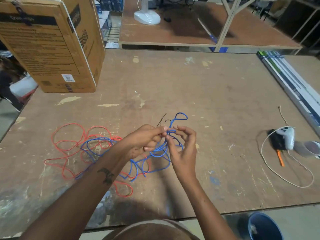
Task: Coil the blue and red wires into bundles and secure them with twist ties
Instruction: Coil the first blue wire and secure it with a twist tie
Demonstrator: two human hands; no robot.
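Currently both hands work above the near-middle of the worn brown plywood bench point(216, 87). Left hand point(147, 139) pinches a gathered part of the thin blue insulated wire point(161, 151) between thumb and fingertips; right hand point(181, 148) pinches the same wire just beside it, other fingers loosely spread. 1 small blue loop stands up behind the fingers. Most of the blue wire trails uncoiled toward the near left, crossing the thin red insulated wire point(69, 135) at several spots.

Risks, as judged:
- Pulling slack could drag red strands along, since the 2 wires overlap and may be snarled.
- Loops look uneven; a loose pinch could let them spring open.
- 2 thin dark twist ties point(161, 118) lie just behind the hands; sweeping wire could flick them away.
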